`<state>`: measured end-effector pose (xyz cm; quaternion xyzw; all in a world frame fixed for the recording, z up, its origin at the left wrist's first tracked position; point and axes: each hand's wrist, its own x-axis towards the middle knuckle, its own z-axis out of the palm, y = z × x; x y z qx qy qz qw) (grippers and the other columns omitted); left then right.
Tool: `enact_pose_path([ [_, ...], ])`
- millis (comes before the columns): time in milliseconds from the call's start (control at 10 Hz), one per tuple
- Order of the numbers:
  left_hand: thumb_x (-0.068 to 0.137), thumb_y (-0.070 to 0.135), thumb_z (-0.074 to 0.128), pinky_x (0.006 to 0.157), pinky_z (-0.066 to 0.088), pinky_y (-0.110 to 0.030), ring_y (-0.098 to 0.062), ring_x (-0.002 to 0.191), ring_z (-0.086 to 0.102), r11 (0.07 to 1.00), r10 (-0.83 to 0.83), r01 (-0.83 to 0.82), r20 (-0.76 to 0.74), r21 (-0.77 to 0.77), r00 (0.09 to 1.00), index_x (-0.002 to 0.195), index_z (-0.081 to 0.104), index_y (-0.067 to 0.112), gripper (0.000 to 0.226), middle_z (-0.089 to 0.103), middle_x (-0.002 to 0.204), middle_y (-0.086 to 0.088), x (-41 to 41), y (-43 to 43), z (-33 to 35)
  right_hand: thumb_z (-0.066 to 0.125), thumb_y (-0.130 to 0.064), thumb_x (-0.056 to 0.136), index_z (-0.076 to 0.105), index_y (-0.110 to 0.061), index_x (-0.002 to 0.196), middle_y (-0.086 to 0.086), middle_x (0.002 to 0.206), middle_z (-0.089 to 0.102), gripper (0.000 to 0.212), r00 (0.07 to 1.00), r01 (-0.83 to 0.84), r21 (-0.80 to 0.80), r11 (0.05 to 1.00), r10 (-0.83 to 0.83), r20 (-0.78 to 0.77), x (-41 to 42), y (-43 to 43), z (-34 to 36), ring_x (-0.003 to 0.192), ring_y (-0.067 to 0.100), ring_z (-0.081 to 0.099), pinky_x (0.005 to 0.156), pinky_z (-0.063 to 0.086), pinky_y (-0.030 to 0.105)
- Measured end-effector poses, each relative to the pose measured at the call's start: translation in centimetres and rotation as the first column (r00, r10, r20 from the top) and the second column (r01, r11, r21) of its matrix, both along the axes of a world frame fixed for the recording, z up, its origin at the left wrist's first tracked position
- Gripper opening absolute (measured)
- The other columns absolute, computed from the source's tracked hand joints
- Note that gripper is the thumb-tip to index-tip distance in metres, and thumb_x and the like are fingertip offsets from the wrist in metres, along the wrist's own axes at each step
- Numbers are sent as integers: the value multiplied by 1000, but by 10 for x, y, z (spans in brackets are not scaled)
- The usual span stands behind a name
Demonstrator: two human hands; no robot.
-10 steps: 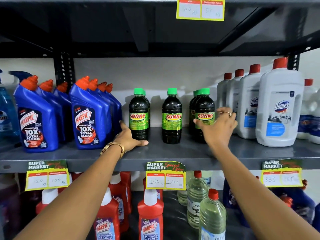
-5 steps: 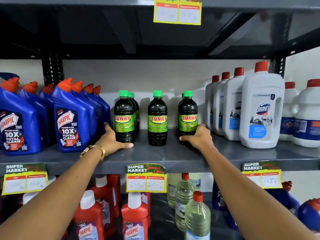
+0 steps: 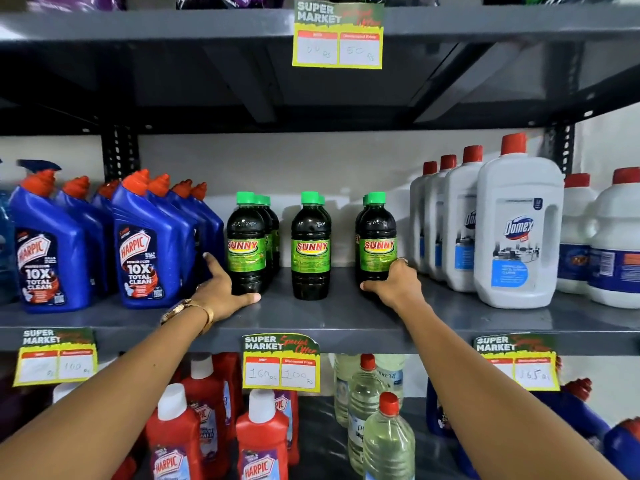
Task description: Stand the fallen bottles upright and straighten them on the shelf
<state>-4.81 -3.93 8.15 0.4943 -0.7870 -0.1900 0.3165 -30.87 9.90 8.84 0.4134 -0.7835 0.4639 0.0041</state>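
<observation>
On the shelf (image 3: 311, 317) — both hands (image 3: 221, 292) cupped, seemingly touching, outer Sunny bottles (image 3: 377, 244).

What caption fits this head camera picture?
Two hands, left hand and right hand, steady upright green-capped dark bottles on a grey shop shelf.

We are standing in a shop, in the cleaning-products aisle of a supermarket. Grey metal shelving (image 3: 346, 327) carries the same goods in rows: blue Harpic bottles (image 3: 149, 251), dark Sunny bottles (image 3: 311, 247), white Domex jugs (image 3: 516, 233), and red Harpic bottles (image 3: 261, 445) below. Clipped to the shelf edges we see yellow price tags (image 3: 281, 362) printed "Super Market" (handwritten prices in rupees, with a discounted price beside).
</observation>
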Motion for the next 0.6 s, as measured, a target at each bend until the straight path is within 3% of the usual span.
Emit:
enact_pose_path([
  [100,74,45,77,113,29,-43,-38,135,38,998,30,-33,-52,-62,998,142,-35,9,136,28,153,-24,1,10,1,82,-29,73,48,2,127,21,125,60,71,1000,-7,-2,1000,7,-6,0,2,0,115,37,59,96,50,41],
  [300,72,52,75,115,21,-50,-44,141,20,912,122,-154,-106,-380,987,148,-19,4,130,16,154,-28,3,28,1,82,-31,74,46,2,128,21,125,59,73,1000,-12,3,1000,12,7,2,1,0,116,38,58,96,49,42],
  [500,82,60,58,120,2,-50,-39,147,-3,636,224,-121,33,-762,974,150,-4,2,109,3,158,-26,1,36,3,84,-30,72,46,4,127,23,128,58,74,999,-7,5,1000,7,38,6,0,0,118,39,57,94,47,41],
  [600,83,63,52,120,2,-49,-36,147,-1,443,270,15,149,-896,951,152,1,4,104,3,159,-23,-4,43,12,87,-36,66,39,7,135,25,136,50,94,999,15,-97,995,-10,52,13,6,3,125,39,51,102,45,42],
])
